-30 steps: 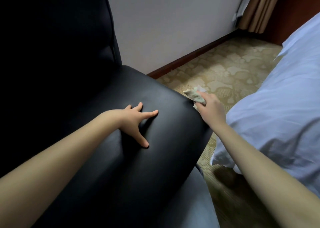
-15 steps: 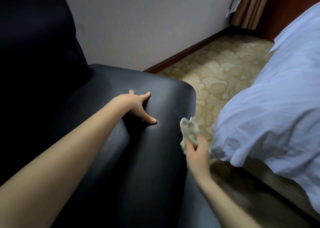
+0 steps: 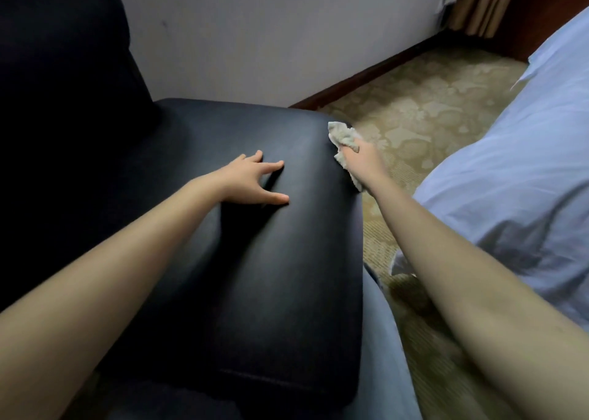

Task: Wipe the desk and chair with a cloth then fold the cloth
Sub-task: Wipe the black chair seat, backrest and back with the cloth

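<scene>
A black leather chair (image 3: 255,276) fills the left and middle of the head view, its tall backrest dark at the upper left. My left hand (image 3: 251,180) rests flat on the seat with fingers spread. My right hand (image 3: 363,161) grips a crumpled pale cloth (image 3: 342,137) and holds it against the seat's far right corner. Part of the cloth hangs below my palm along the seat's right edge. No desk is in view.
A bed with white bedding (image 3: 510,180) stands close on the right. Patterned beige carpet (image 3: 414,110) runs between chair and bed. A pale wall (image 3: 271,31) with a dark skirting board lies behind, and curtains (image 3: 484,2) hang at the top right.
My right hand with the cloth slid down the seat's right edge toward me, then back up to the far right corner. My left hand stayed pressed on the seat.
</scene>
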Action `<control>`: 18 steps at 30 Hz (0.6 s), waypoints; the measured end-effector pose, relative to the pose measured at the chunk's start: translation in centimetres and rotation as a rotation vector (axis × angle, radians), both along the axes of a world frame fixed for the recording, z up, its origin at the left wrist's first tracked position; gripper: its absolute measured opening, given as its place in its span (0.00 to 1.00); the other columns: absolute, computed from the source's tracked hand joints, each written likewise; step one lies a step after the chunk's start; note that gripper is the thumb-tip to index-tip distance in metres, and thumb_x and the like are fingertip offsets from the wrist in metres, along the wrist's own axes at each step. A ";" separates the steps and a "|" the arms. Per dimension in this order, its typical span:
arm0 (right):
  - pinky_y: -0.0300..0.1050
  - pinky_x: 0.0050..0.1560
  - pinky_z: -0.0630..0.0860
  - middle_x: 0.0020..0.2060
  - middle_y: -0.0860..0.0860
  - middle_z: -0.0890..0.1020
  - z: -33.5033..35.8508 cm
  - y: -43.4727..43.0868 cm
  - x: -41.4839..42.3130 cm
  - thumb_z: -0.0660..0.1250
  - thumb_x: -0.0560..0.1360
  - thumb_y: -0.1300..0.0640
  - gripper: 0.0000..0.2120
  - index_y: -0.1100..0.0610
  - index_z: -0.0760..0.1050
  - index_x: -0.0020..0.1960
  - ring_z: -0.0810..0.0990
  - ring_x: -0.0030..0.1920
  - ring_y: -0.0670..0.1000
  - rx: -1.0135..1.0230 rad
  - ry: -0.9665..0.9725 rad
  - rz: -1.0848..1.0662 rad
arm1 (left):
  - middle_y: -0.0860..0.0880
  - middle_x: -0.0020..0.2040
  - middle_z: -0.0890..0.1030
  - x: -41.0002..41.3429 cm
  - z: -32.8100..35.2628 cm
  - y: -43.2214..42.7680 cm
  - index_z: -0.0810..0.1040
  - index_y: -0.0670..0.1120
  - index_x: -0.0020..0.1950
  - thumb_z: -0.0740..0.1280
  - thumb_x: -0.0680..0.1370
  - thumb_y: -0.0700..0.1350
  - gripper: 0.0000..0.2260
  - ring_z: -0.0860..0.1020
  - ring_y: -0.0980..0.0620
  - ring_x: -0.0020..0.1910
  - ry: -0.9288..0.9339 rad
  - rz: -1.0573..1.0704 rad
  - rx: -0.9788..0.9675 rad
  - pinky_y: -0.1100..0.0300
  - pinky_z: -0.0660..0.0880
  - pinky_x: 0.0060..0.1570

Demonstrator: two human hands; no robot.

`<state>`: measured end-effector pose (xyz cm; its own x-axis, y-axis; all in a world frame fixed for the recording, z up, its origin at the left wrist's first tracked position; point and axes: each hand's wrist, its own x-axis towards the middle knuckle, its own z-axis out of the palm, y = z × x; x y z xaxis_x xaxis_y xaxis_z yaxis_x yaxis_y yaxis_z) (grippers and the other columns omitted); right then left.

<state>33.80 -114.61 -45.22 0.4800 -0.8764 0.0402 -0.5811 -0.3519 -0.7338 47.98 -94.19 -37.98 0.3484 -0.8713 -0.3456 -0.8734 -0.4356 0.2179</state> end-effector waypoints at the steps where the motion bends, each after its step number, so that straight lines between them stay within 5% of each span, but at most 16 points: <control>1: 0.43 0.42 0.69 0.55 0.54 0.79 0.4 0.9 0.1 0.59 0.77 0.50 0.14 0.55 0.76 0.57 0.78 0.53 0.56 -0.029 0.027 0.020 | 0.47 0.78 0.48 0.1 -0.1 0.3 0.53 0.61 0.76 0.65 0.71 0.66 0.37 0.47 0.43 0.77 0.004 0.002 -0.019 0.49 0.50 0.74; 6: 0.42 0.50 0.65 0.56 0.60 0.76 0.4 11.7 -5.1 0.57 0.67 0.48 0.24 0.60 0.79 0.55 0.75 0.55 0.60 -0.344 -0.002 0.278 | 0.45 0.78 0.52 0.3 0.3 -0.4 0.55 0.59 0.76 0.64 0.72 0.66 0.36 0.54 0.43 0.76 -0.042 -0.023 -0.007 0.51 0.55 0.73; 11: 0.50 0.67 0.68 0.62 0.57 0.77 0.8 22.1 -11.9 0.62 0.64 0.52 0.24 0.48 0.79 0.59 0.73 0.65 0.59 -0.463 -0.041 0.689 | 0.44 0.78 0.50 0.7 0.2 -0.8 0.54 0.59 0.76 0.62 0.76 0.63 0.32 0.53 0.42 0.76 -0.038 -0.029 0.014 0.53 0.52 0.73; 14: 0.47 0.65 0.68 0.60 0.58 0.77 1.0 19.4 -10.9 0.63 0.65 0.52 0.23 0.51 0.80 0.59 0.73 0.63 0.57 -0.512 -0.043 0.793 | 0.45 0.78 0.50 0.5 -0.4 -0.5 0.54 0.59 0.76 0.60 0.77 0.62 0.30 0.51 0.41 0.76 -0.040 -0.025 -0.018 0.49 0.51 0.74; 18: 0.46 0.58 0.69 0.50 0.59 0.77 1.1 11.3 -5.4 0.60 0.67 0.49 0.24 0.58 0.80 0.57 0.73 0.55 0.59 -0.425 0.044 0.619 | 0.46 0.78 0.48 0.4 -1.0 0.5 0.54 0.60 0.76 0.59 0.78 0.60 0.28 0.47 0.42 0.77 -0.025 -0.043 -0.024 0.43 0.51 0.73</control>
<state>28.41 -103.31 -44.07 0.8888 -0.3592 0.2846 -0.2106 -0.8718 -0.4423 48.40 -93.71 -38.98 0.3184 -0.8937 -0.3160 -0.8965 -0.3922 0.2059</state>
